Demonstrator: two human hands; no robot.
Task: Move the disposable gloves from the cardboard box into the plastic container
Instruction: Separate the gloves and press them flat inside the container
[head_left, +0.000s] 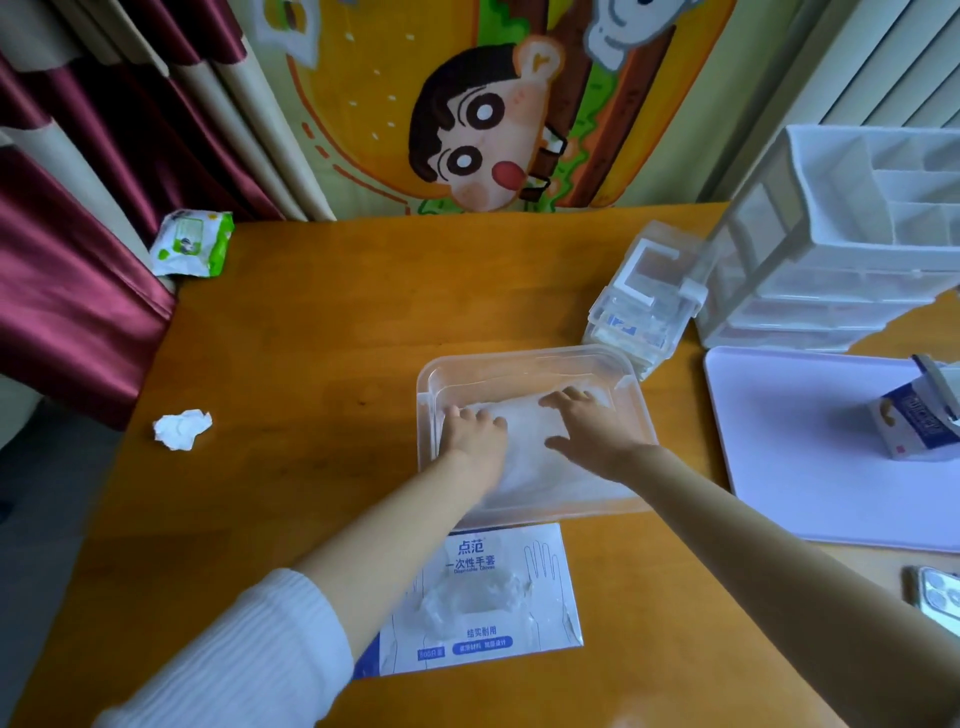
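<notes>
White-sleeved arm (234, 644) over the cardboard box (498, 564), left hand (475, 439) and right hand (592, 434) press flat, apparently empty fingers (561, 399) on the glove stack (524, 415) crosswise beneath them in the plastic container (524, 356).

Your left hand (475, 436) and right hand (592, 431) are covering much of the gloves (524, 423) in the container (524, 357). Your left fingertips are blurring into the white stack, so you are not seeing whether they are gripping or only pressing. Your left forearm is hiding the near left corner of the box (540, 613), and its smallest print is reading as a blur. The picture's right edge is cutting off the phone (935, 597), the small carton (914, 421) and the drawer unit (831, 244). The label on the wipes pack (192, 241) is showing too small to read.
</notes>
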